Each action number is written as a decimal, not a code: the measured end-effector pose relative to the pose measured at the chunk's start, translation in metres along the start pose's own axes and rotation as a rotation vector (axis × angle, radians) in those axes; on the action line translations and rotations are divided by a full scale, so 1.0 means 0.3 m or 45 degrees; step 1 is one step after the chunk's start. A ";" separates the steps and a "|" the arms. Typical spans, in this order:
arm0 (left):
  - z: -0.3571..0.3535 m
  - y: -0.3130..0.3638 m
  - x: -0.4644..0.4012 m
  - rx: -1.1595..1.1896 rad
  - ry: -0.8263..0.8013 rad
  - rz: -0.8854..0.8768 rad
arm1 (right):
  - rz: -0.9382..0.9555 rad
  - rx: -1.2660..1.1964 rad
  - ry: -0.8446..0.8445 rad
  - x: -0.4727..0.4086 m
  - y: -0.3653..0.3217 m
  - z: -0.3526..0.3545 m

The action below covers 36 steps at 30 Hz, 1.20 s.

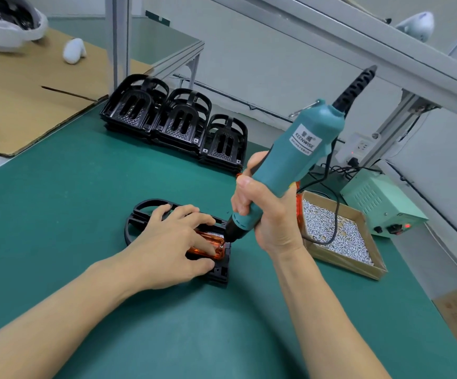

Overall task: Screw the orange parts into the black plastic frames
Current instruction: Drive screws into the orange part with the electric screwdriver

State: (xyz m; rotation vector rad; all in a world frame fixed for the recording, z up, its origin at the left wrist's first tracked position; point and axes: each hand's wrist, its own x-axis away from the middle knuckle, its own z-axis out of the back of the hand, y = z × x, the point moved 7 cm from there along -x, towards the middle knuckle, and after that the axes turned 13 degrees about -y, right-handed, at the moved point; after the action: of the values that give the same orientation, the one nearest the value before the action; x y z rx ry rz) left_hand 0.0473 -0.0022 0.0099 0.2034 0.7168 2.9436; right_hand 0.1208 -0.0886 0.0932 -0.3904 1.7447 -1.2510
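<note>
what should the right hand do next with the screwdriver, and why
Probably press straight down and drive the screw. The right hand grips the electric screwdriver with its tip at the orange part, and the left hand presses that part into the black frame.

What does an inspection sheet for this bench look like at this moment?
Surface: green mat.
Job's things: orange part sits in black frame; driver tip at the part's corner; frame stacks behind; screw box at right.
Clutter: cardboard, white items at far left.
Hands: left hand presses the part; right hand grips the driver.
Cables: driver cord crosses the screw box.
Surroundings: power supply, aluminium posts.
</note>
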 end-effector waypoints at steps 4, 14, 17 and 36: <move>-0.001 -0.002 0.000 0.010 -0.009 0.000 | -0.002 -0.035 0.063 0.011 -0.005 0.024; -0.018 0.021 -0.006 0.040 -0.031 -0.057 | 0.053 0.038 0.332 0.092 -0.059 0.076; -0.025 0.049 -0.022 0.067 -0.044 -0.079 | 0.022 0.084 0.394 0.099 -0.083 0.097; -0.047 0.061 -0.030 -0.074 -0.034 -0.031 | 0.405 0.303 1.062 0.245 -0.377 0.296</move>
State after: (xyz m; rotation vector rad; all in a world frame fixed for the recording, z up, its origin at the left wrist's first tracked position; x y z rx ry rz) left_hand 0.0526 -0.0258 0.0051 0.2275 0.6247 2.9283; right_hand 0.1272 -0.2396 0.1501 0.6195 2.1710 -1.4625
